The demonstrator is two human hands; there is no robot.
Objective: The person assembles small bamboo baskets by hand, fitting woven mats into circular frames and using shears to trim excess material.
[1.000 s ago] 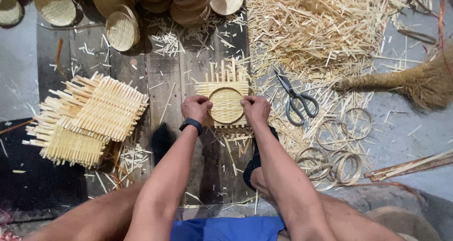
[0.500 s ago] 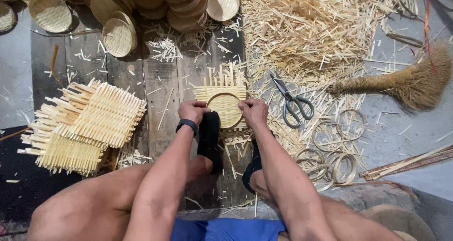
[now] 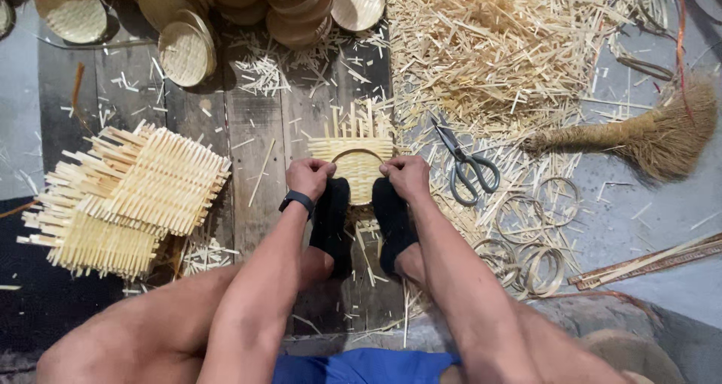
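Far left of the grip lies a stack of woven mats (image 3: 128,196), slat ends sticking out on every side, well apart from both hands. Up and left of the grip, finished round trays (image 3: 184,49) lean in a pile on the wooden floor (image 3: 256,128).

The left hand (image 3: 308,177), a black watch (image 3: 297,201) at its wrist, is curled shut on the left edge of a small mat (image 3: 353,147). The right hand (image 3: 406,175) is closed on the mat's right edge. A thin hoop (image 3: 355,152) sits on the mat between the two fists; whether the fingers also pinch the hoop, I cannot tell. The mat lies flat on the floor just ahead of the knuckles, its loose slats fanning up and away. Both feet, in black socks (image 3: 331,215), press on the mat's near edge right under the hands.

Risks, as I judge them: the loose slats at the far side are held by nothing, so a hard or uneven pull from either fist could slide them out of the weave or snap them. If one foot lifts, the mat could skew and the hoop shift off centre. Splintered ends just beside the fingers could prick them.

Just right of the grip lie scissors (image 3: 466,158), near enough that a slipping right hand could strike them. Below and right of them, spare rings (image 3: 541,226) sit in offcuts. Further right lies a broom (image 3: 639,136).
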